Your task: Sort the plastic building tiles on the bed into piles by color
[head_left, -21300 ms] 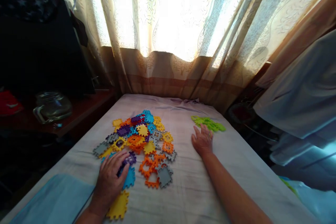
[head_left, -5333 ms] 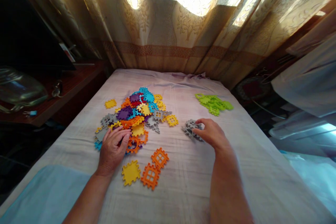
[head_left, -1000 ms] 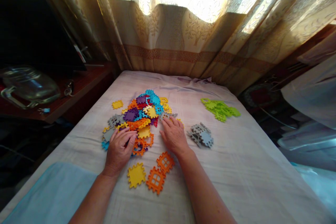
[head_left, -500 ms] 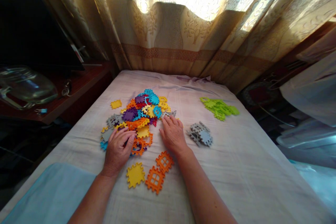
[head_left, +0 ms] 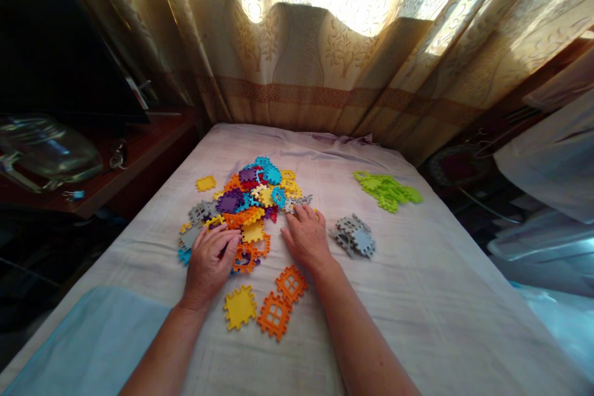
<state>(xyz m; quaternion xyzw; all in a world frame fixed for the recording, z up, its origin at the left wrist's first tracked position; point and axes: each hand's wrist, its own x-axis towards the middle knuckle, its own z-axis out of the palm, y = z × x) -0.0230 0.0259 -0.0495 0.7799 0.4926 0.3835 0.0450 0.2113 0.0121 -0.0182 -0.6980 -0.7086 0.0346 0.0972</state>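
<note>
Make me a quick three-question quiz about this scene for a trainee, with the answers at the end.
1. Which hand is nearer the separate gray pile: A) left, or B) right?
2. True or false: the lime-green pile lies apart from the mixed-color pile.
3. Fill in: the two orange window pieces lie beside a solid square piece colored ____.

Key: 1. B, the right hand; 2. True; 3. Yellow.

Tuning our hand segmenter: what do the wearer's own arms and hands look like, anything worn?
The left hand and right hand are gloveless. No sleeve shows on the left forearm or right forearm. I can't make out any watch, bracelet or ring.
</note>
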